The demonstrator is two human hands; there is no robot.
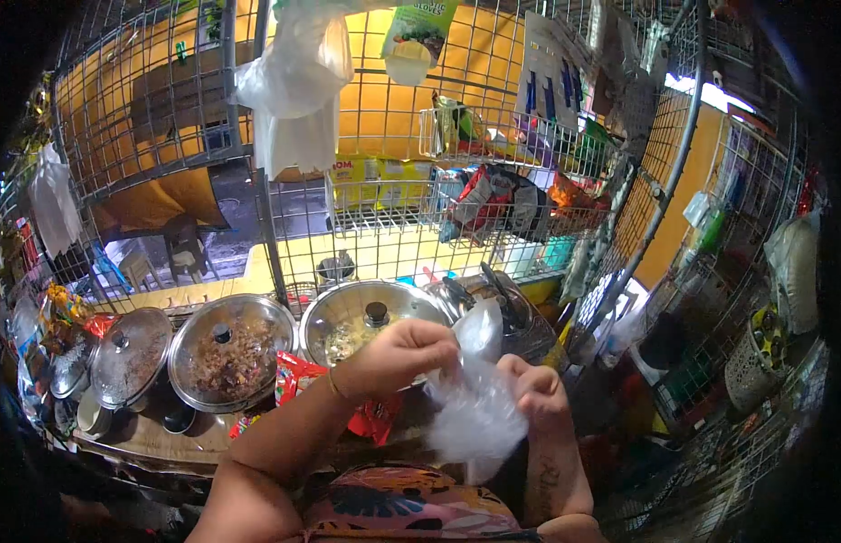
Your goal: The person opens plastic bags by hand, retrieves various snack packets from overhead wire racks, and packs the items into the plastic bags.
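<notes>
A thin, clear plastic bag (479,416) hangs crumpled between my two hands in front of my chest. My left hand (407,355) is closed in a pinch at the bag's upper left. The fingers of my right hand (534,387) curl closed at its right edge. Just beyond my left hand stands a pot with a glass lid (357,312) and a black knob, pale food showing inside. A red packet (298,373) lies partly hidden behind my left forearm. Behind the bag is another whitish plastic piece (480,328), whose kind I cannot make out.
More lidded pots of food, one with brown pieces (232,357) and another (131,357) farther left, line the counter. A wire grid (357,217) rises behind, with white plastic bags (298,90) hanging from it. Wire baskets (520,149) hold packets. A woven basket (755,366) hangs at right.
</notes>
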